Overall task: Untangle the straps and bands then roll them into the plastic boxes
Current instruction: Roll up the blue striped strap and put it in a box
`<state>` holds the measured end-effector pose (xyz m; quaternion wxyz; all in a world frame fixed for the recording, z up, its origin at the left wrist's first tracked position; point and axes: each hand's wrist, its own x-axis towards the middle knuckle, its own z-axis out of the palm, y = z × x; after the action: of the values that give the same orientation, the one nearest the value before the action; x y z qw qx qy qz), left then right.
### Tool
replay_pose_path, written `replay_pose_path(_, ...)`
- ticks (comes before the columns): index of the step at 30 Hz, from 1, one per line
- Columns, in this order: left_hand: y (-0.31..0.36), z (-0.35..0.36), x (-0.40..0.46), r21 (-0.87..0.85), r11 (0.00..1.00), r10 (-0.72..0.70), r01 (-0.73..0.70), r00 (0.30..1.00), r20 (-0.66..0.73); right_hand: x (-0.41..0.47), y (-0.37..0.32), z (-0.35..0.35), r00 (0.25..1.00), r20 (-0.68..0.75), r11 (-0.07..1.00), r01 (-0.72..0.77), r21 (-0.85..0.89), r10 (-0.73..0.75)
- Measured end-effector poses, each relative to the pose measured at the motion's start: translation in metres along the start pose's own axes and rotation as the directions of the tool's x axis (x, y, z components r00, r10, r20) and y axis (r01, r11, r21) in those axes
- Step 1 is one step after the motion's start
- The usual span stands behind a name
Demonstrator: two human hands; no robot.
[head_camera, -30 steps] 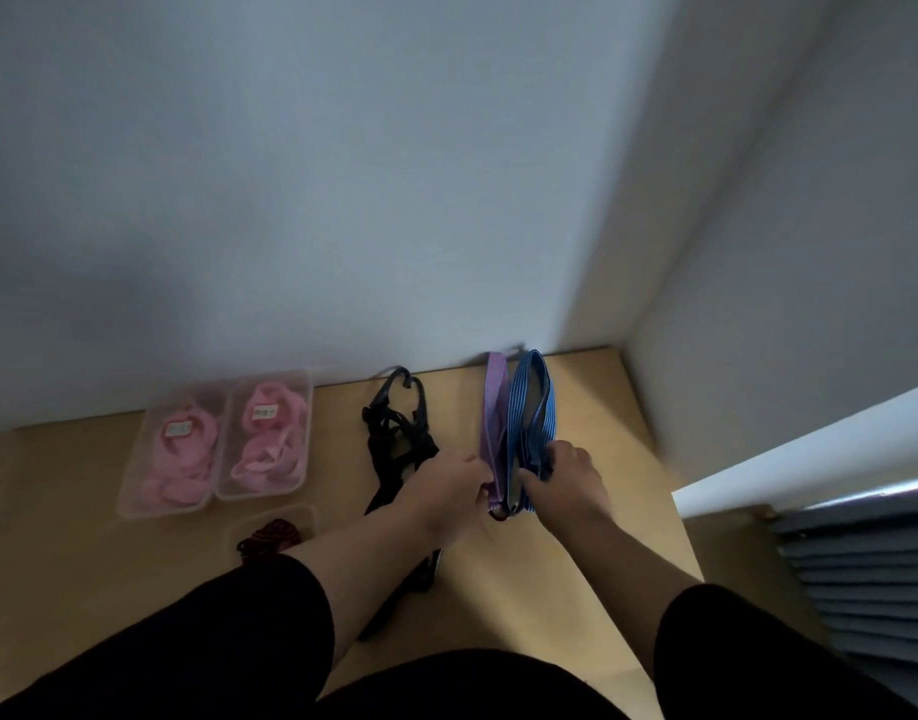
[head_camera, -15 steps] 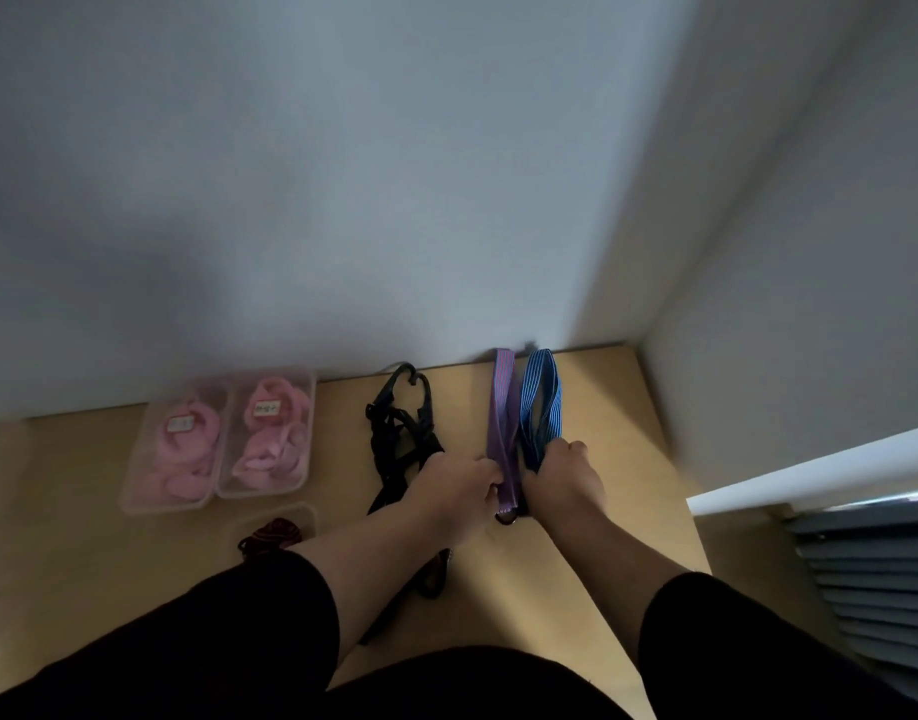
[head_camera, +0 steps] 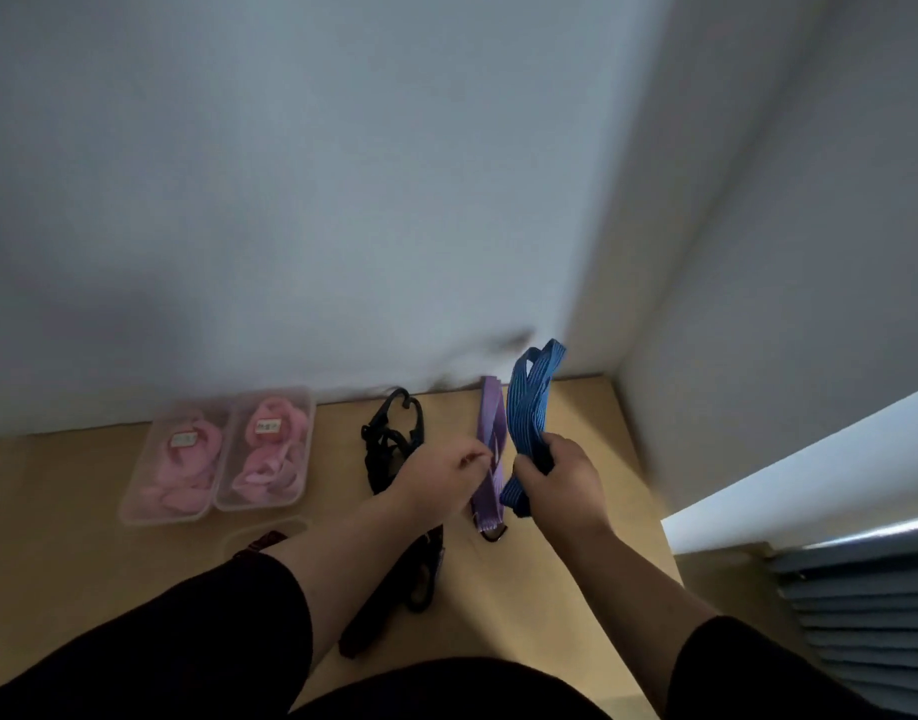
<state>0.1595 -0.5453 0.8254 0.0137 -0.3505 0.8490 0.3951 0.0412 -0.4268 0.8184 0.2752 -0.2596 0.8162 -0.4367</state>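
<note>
**Blue band lifted off the floor, purple strap left lying**

Since half a second ago, the blue band (head_camera: 532, 407) has come up from the floor: its looped far end now stands against the wall, and the right hand (head_camera: 560, 485) has risen with it.

Surface: light wooden floor (head_camera: 576, 563), meeting a plain pale wall (head_camera: 342, 200) in a corner; slatted grey blind (head_camera: 862, 589) at right.

Item 1, blue band: striped, folded in several loops, the right hand's fingers curled tightly round its lower part.

Item 2, purple strap (head_camera: 490, 459): flat on the floor, just beside the blue band, a dark ring at its near end. The left hand (head_camera: 441, 478) rests by it, fingertips pinched at its edge.

Item 3, black strap (head_camera: 389, 449): tangled, on the floor, left of the purple one.

Item 4, two plastic boxes (head_camera: 217, 454): side by side near the wall, holding pink bands (head_camera: 269, 449), labelled.
</note>
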Motion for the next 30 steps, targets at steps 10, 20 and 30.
replay_pose_path(10, -0.001, -0.046, -0.064, -0.896, 0.44, -0.129, 0.058, 0.992, 0.001, -0.022, -0.081, 0.025, 0.969, 0.154, 0.932, 0.134, 0.338, -0.195)
replay_pose_path(20, -0.036, -0.088, -0.13, -0.893, 0.434, -0.241, -0.12, 0.939, -0.243, -0.045, -0.129, 0.076, 0.863, 0.414, 0.909, 0.111, 0.403, -0.289)
replay_pose_path(30, -0.075, -0.108, -0.19, -0.846, 0.506, -0.364, -0.168, 0.848, -0.386, -0.078, -0.158, 0.123, 0.722, 0.564, 0.878, 0.125, 0.463, -0.4)
